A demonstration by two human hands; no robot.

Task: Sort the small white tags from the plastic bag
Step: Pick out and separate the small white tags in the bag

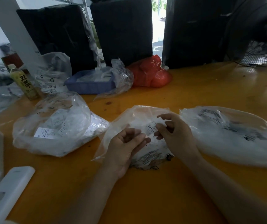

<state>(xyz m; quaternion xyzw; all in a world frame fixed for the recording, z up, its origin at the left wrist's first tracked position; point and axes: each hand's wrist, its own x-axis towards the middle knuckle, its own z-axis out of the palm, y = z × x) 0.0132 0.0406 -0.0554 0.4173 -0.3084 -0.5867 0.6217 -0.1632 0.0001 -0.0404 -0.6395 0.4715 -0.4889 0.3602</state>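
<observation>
Working over the middle plastic bag (139, 120) on the orange table (194, 88), both hands meet above a heap of small white tags (152, 141) lying in that bag. The right hand (174, 135) pinches one printed white tag (153, 127) between thumb and curled fingers (161, 126), holding it just above the heap. The left hand (126, 146) lies palm up at the bag's near edge, its fingers loosely curled with the tips touching the tags; whether it actually grips one cannot be told through the cloudy plastic.

To the left lies a second clear bag (56, 126) stuffed with more white tags, some showing a letter S. To the right rests a third clear bag (231, 135) with dark printing on it, looking full of pale contents. These two bags sit beside the middle one, each close to it but apart.

Farther back, a blue tray (87, 88) holds crumpled clear plastic, with a red plastic bag (150, 73) just to its right. A bottle (24, 81) of yellowish drink stands upright near the table's left edge. A white remote control (6, 194) lies at the near left corner beside a white padded thing. Dark boxes (123, 29) stand behind the table, and a fan (258, 38) shows at the far right.
</observation>
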